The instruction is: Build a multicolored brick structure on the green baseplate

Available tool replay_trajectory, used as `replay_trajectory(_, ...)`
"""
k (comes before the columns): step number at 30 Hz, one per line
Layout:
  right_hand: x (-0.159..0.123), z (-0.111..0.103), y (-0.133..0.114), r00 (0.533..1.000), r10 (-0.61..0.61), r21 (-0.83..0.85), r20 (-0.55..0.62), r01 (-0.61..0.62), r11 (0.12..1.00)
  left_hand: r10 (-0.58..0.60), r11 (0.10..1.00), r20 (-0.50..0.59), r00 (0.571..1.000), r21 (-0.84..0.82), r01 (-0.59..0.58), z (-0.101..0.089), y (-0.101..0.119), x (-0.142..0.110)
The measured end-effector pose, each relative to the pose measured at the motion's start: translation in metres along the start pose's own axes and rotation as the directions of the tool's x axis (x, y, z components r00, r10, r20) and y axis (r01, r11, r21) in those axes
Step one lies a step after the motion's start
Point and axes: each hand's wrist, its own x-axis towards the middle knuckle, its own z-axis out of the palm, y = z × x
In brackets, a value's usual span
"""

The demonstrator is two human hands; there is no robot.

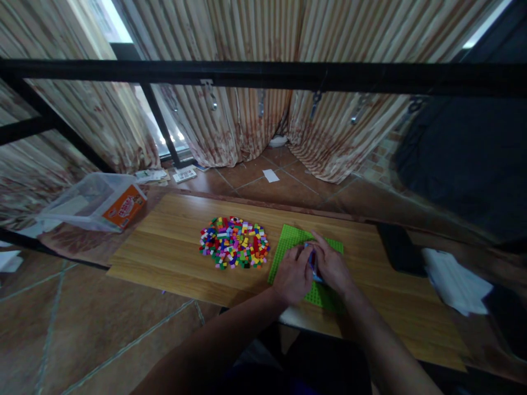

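Left hand [293, 276] and right hand [331, 264] grip a bluish plastic piece [317, 277] over the square green plastic baseplate [290, 238]; probably fitting, steady pressure next.

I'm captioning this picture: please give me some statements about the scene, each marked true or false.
1. The left hand and right hand are close together over the green baseplate. True.
2. The loose bricks lie left of the baseplate in the picture. True.
3. The bricks are all one colour. False: they are many colours.
4. The clear bin bears an orange label. True.
5. The bin stands on the baseplate. False: it stands past the left end of the wooden board.
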Motion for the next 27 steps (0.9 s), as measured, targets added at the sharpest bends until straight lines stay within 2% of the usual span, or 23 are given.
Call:
replay_trajectory(2,-0.005,0.001,0.005,0.999,-0.007,-0.009,-0.035,0.007,1.000,-0.002,1.000,0.002,1.000,0.021,0.002,-0.001,0.002,-0.001)
replay_trajectory(4,-0.014,0.003,0.011,0.990,-0.025,-0.020,-0.140,0.023,1.000,-0.002,0.999,-0.004,1.000,0.039,0.003,-0.002,0.004,-0.001)
replay_trajectory(6,-0.027,0.007,0.016,0.958,-0.002,-0.020,-0.287,-0.003,1.000,0.002,0.998,-0.014,1.000,0.059,-0.002,-0.002,0.004,-0.002)
replay_trajectory(8,-0.039,0.011,0.019,0.924,0.048,-0.003,-0.380,-0.053,0.999,0.015,0.997,-0.016,1.000,0.081,-0.013,-0.001,0.004,-0.002)
replay_trajectory(12,-0.046,0.017,0.017,0.923,0.072,-0.057,-0.379,-0.101,0.993,0.040,0.993,-0.005,0.999,0.111,-0.039,-0.001,0.005,-0.002)
replay_trajectory(17,-0.031,0.019,0.012,0.950,0.054,-0.148,-0.307,-0.103,0.984,0.011,0.995,0.010,1.000,0.098,-0.011,-0.002,0.003,-0.003)
replay_trajectory(21,-0.026,0.019,0.017,0.952,0.031,-0.186,-0.305,-0.092,0.978,0.018,0.999,0.040,0.999,0.033,-0.019,-0.005,-0.001,-0.005)
replay_trajectory(25,-0.028,0.014,0.022,0.964,0.033,-0.235,-0.266,-0.098,0.967,0.034,0.997,0.052,0.998,-0.068,-0.030,-0.015,-0.004,-0.014)
replay_trajectory(27,-0.032,0.011,0.015,0.958,-0.043,-0.300,-0.284,-0.046,0.953,0.087,0.989,0.045,0.995,-0.124,-0.081,-0.026,-0.007,-0.025)
